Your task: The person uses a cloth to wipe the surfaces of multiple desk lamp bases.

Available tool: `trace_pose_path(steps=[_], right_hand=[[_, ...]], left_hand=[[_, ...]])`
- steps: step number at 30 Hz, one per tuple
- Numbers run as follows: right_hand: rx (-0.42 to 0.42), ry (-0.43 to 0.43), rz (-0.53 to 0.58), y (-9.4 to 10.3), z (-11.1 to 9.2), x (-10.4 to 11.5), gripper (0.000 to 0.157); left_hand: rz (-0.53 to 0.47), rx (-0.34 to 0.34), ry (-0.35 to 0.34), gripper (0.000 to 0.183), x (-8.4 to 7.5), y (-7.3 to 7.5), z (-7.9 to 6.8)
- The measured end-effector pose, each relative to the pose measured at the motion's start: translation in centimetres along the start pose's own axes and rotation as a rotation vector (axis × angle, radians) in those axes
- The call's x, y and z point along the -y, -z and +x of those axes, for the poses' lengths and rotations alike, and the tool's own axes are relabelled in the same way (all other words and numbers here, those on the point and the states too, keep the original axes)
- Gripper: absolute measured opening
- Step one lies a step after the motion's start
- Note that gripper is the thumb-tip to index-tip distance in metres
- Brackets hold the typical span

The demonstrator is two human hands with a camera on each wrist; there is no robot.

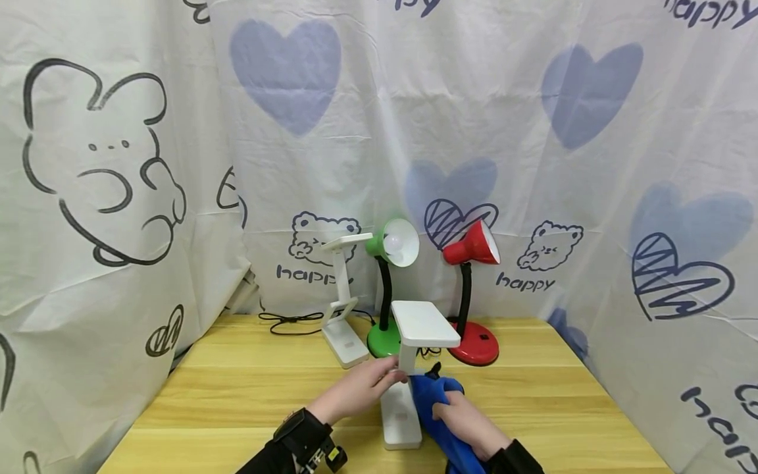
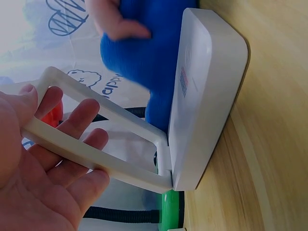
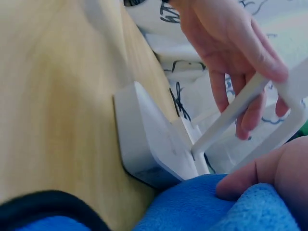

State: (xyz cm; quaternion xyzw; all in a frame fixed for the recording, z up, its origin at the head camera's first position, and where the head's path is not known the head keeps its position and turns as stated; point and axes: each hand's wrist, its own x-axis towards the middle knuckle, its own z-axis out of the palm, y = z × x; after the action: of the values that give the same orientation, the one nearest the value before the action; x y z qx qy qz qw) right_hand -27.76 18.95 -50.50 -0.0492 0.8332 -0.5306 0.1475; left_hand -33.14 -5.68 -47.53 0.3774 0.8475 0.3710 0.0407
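A white desk lamp (image 1: 425, 322) stands upright near the middle of the table, its flat head over a rounded base (image 2: 211, 96). My left hand (image 1: 361, 388) holds the lamp's open frame arm (image 2: 96, 159), with the thumb on one side and fingers reaching through the frame. In my right hand (image 1: 468, 421) is a fuzzy blue cloth (image 1: 429, 398), bunched up and gripped beside the lamp's right side. The cloth (image 3: 183, 207) lies against the base's edge in the right wrist view. The fingers under the cloth are hidden.
Behind stand another white folding lamp (image 1: 343, 336), a green gooseneck lamp (image 1: 385, 339) and a red gooseneck lamp (image 1: 476, 342). A black cable (image 1: 290, 319) lies coiled at the back left. Printed curtains (image 1: 379, 145) hang around the wooden table (image 1: 533, 395).
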Motion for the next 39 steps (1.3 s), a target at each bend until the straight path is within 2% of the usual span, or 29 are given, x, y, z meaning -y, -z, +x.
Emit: trace_pose_path(steps=[7,13,18,24,29,33,39], right_hand=[[0.062,0.005,-0.092,0.2,-2.8,-0.1,0.025],[0.090,0.000,-0.106,0.3,-3.6,-0.2,0.022],[0.051,0.023,-0.014,0.1,-2.3,-0.3,0.025],[-0.040,-0.010,0.043,0.1,0.4,0.0,0.025],[-0.101,0.003,0.040,0.2,2.9,0.2,0.012],[-0.117,0.021,0.034,0.1,4.5,0.3,0.006],[-0.102,0.011,0.006,0.2,4.7,0.3,0.015]], left_hand=[[0.005,-0.005,-0.008,0.029,-0.1,0.0,0.1],[-0.006,-0.002,0.003,0.027,-0.1,0.0,0.0],[-0.006,-0.001,0.002,0.028,-0.1,0.0,-0.1],[-0.003,-0.008,-0.014,0.030,-0.1,-0.1,-0.1],[-0.007,-0.005,-0.008,0.029,-0.1,-0.2,-0.1],[-0.016,-0.001,0.001,0.028,-0.3,-0.2,-0.1],[-0.024,-0.005,-0.005,0.029,-0.3,-0.2,-0.2]])
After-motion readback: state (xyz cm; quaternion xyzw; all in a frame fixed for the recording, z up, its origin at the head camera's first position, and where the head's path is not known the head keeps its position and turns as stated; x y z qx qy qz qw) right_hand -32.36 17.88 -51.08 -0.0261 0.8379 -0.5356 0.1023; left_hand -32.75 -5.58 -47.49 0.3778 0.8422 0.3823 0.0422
